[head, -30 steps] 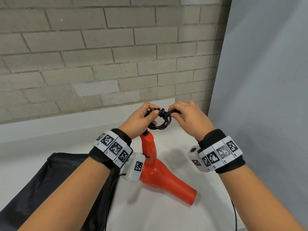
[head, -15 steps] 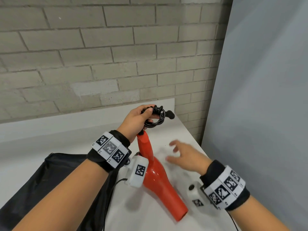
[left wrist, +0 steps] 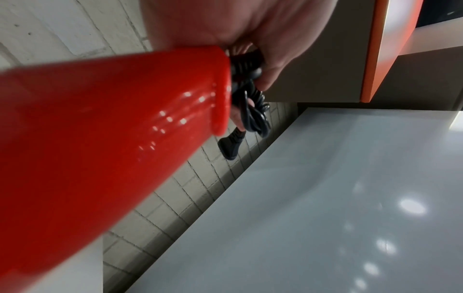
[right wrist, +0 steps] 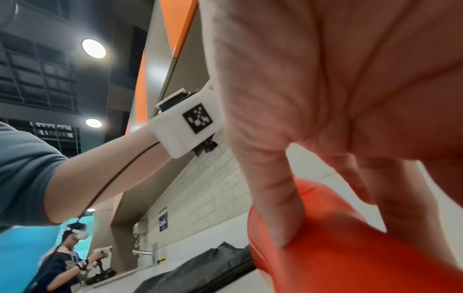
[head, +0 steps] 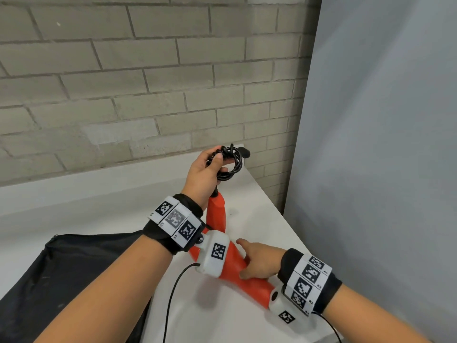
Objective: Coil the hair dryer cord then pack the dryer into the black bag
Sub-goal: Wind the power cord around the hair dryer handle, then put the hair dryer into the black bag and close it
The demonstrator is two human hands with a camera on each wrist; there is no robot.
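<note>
Left hand grips the coiled cord above the handle end, plug jutting out, probably so the loops cannot spring loose. Right hand clasps the red hair dryer barrel on the white table, likely for lifting. The black bag lies just left.

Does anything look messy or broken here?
Nothing looks broken. The cord is bundled in a slightly untidy coil that the left hand grips above the red dryer; its plug sticks out loose. The right hand grips the dryer's barrel. The black bag lies crumpled nearby.
</note>
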